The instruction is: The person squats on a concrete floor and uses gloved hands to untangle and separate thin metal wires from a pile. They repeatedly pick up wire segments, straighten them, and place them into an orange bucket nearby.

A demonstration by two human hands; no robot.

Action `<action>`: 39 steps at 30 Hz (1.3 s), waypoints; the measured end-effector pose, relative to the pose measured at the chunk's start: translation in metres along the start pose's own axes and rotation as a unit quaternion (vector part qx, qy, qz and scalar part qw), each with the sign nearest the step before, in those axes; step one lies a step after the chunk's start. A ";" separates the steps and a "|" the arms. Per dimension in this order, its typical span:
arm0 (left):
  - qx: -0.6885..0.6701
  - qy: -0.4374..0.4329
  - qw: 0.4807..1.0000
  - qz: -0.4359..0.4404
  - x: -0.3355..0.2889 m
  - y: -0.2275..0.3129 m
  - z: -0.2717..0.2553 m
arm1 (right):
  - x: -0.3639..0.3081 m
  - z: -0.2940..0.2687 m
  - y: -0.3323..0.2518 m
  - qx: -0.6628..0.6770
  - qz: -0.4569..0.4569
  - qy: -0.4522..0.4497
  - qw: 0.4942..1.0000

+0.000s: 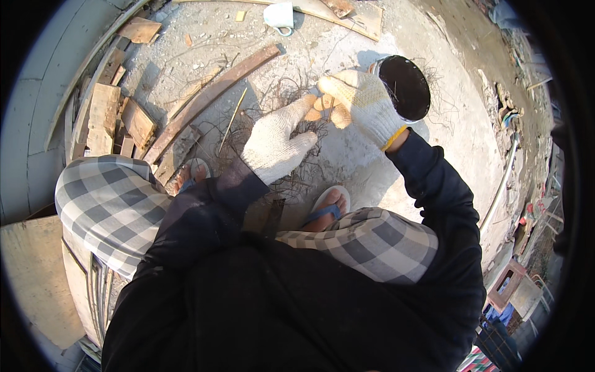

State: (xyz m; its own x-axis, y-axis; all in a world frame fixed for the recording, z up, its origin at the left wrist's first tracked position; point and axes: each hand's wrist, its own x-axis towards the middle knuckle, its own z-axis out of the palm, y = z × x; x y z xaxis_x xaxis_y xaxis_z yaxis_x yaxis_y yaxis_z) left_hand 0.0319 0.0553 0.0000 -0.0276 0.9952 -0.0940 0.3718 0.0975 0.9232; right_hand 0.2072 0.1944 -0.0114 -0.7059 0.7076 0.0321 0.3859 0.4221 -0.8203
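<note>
My left hand (279,141), in a white knit work glove, reaches over a loose tangle of thin rusty wire (232,139) on the ground. Its thumb stands apart from the fingers, and the fingertips come close to my right hand. My right hand (365,104) wears a similar glove with tan fingertips and a yellow cuff edge. Those fingers are bent together around what looks like a thin dark piece of wire (330,110), mostly hidden. Right beside this hand stands a round bucket (427,99) with a dark interior; its contents cannot be made out.
A long reddish-brown wooden strip (214,99) lies left of the wire. Scrap boards (102,118) are piled farther left. A pale blue cup (279,17) lies at the far side near a plank (347,22). My sandalled feet (328,208) flank the wire; debris lines the right edge.
</note>
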 end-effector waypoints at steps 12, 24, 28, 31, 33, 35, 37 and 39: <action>-0.130 -0.121 0.981 -0.075 0.003 -0.018 -0.002 | 0.005 0.001 0.036 -0.154 -0.230 0.005 0.961; -0.060 -0.082 0.993 -0.064 0.012 0.023 0.004 | 0.009 -0.010 -0.009 -0.211 -0.279 0.247 0.904; 0.095 -0.033 0.990 0.097 0.010 0.001 0.018 | 0.002 -0.008 -0.019 -0.174 -0.351 0.104 0.914; 0.190 -0.013 0.969 0.156 0.006 -0.016 0.030 | -0.006 -0.002 -0.024 -0.190 -0.219 0.025 0.957; 0.195 0.006 0.962 0.191 0.005 -0.024 0.035 | -0.007 -0.003 -0.032 -0.199 -0.124 0.026 0.972; 0.222 -0.002 0.949 0.226 0.008 -0.027 0.038 | -0.006 -0.006 -0.043 -0.224 -0.191 0.057 0.954; 0.233 0.027 0.944 0.234 0.013 -0.027 0.037 | -0.004 -0.011 -0.058 -0.222 -0.403 0.156 0.874; 0.235 0.059 0.953 0.182 0.021 -0.026 0.031 | -0.008 -0.012 -0.069 -0.187 -0.358 0.157 0.901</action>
State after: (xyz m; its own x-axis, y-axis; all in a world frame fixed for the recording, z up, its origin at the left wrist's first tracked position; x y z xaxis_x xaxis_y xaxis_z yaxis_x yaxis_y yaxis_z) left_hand 0.0507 0.0731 -0.0376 0.0898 0.9590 0.2688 0.7501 -0.2427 0.6152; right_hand 0.1928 0.1663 0.0517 -0.6730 0.2788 0.6851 0.1135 0.9542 -0.2768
